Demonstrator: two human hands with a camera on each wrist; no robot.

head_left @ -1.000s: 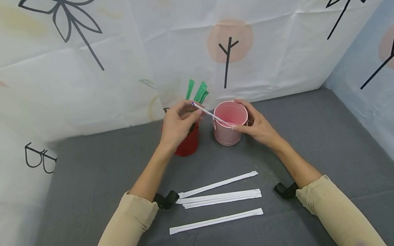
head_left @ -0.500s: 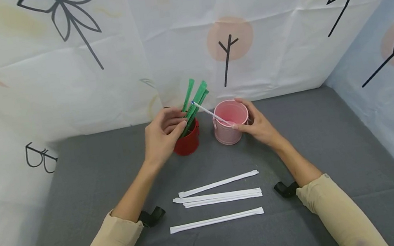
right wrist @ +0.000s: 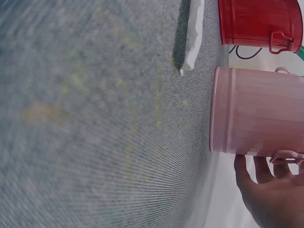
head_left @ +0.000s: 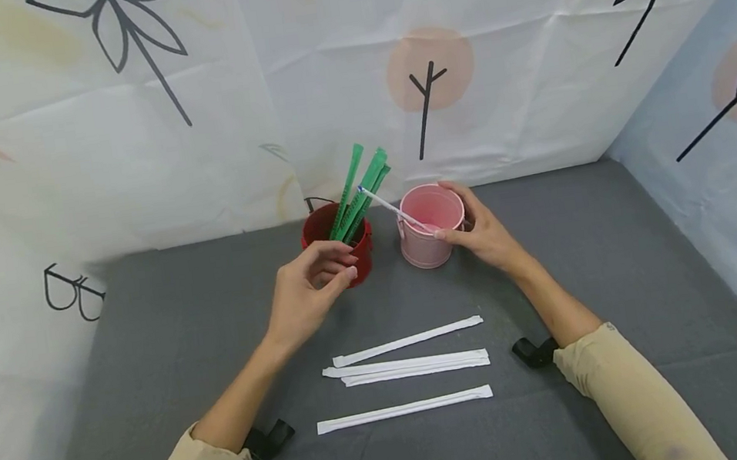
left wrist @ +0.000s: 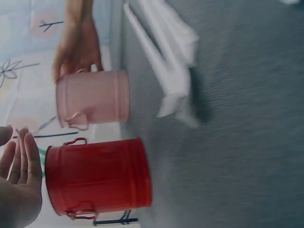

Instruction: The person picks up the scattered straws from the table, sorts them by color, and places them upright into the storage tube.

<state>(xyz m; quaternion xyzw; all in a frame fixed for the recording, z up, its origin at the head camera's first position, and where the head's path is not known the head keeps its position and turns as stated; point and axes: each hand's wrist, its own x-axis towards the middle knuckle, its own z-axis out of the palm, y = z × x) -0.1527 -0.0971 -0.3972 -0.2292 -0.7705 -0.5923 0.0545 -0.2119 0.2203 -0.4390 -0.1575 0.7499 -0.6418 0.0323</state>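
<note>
My right hand (head_left: pixel 488 234) grips the small pink bucket (head_left: pixel 428 249) by its right side, thumb at the rim and fingers behind. A thin white stick (head_left: pixel 389 205) with a blue tip slants over that rim, its lower end by the right thumb. Whether the thumb pinches it is hard to tell. In front of the red bucket (head_left: pixel 360 262) my left hand (head_left: pixel 302 289) is held with nothing in it. Its fingers look fairly straight in the left wrist view. Several green narrow wrapped sticks (head_left: pixel 372 183) stand in the red bucket; their lower ends are hidden.
Several long white paper-wrapped sticks (head_left: pixel 406 410) lie on the grey cloth (head_left: pixel 541 425) nearer the person. Behind the buckets rises a white printed backdrop (head_left: pixel 337 94), with a side panel (head_left: pixel 736 158) at right.
My left hand has drawn back from near the white stick's tip, moving left and then down past the green sticks to the red bucket's front. The right hand stays on the pink bucket.
</note>
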